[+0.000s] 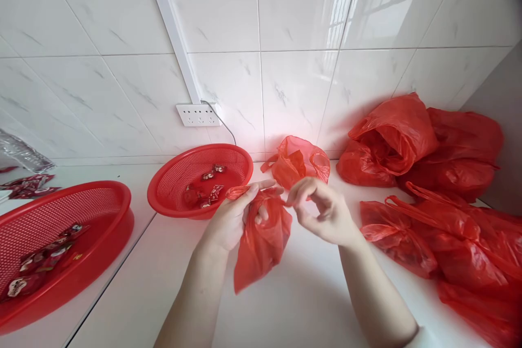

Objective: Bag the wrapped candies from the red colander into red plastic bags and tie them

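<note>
A small red plastic bag (261, 244) hangs between my hands above the white counter (293, 304). My left hand (234, 215) grips one side of its top, fingers closed round the plastic. My right hand (326, 212) pinches the other handle strip at the bag's mouth. Just behind the hands lies another small red bag (299, 163), loosely open. A round red mesh basket (199, 179) with a few wrapped sweets stands to the left of my left hand.
A larger red basket (57, 244) with several wrapped sweets sits at the far left. A heap of red plastic bags (440, 196) fills the right side up to the wall. A white socket strip (198, 115) hangs on the tiled wall.
</note>
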### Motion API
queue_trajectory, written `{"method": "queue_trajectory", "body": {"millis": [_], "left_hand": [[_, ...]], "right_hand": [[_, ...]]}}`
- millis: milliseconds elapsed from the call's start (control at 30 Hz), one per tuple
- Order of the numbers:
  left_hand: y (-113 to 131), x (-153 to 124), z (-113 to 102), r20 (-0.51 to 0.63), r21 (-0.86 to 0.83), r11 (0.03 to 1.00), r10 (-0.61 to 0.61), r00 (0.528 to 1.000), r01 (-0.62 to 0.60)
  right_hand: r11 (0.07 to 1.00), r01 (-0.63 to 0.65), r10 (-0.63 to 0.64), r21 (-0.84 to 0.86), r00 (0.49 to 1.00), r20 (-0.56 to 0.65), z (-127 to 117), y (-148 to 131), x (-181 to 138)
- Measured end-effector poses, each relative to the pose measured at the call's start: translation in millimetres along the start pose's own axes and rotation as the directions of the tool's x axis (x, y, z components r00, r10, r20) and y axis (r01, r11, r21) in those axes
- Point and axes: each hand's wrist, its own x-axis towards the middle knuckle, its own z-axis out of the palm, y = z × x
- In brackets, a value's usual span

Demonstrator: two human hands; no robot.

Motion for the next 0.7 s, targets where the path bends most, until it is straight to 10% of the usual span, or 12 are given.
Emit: {"method": "queue_trajectory", "body": {"millis": [100,267,333,400,533,700], "left_hand": [[7.7,-5.5,-4.5,0.142,0.075,0.997,0.004,0.990,-0.014],[17.2,-31.1,-1.6,0.394,0.678,0.673,0.009,0.919,-0.298],[12.6,-32.8,-1.5,0.345,0.812,0.411,0.234,0.909,-0.414],[6.1,-27.3,-3.3,0.283,0.847,0.249,0.534,0.796,-0.469],[0.3,-11.9,-7.5,0.183,0.806,0.221,0.790,0.586,-0.549],[4.1,-8.3,-10.4,0.248,0.782,0.258,0.706,0.663,-0.567]], "right_hand": [[1.000,0.022,-0.027,0.017,0.928,0.370,-8.0,-7.6,-0.5],[0.981,-0.123,0.100,0.150,0.984,0.150,6.1,9.9,3.5],[0.929,-0.284,0.234,0.237,0.948,0.216,15.2,21.6,5.2],[0.868,-0.394,0.306,0.304,0.904,0.299,22.4,31.0,6.2],[0.841,-0.394,0.339,0.371,0.918,0.207,27.8,41.1,6.4],[0.879,-0.360,0.369,0.314,0.929,0.032,20.9,44.0,8.0]]}}
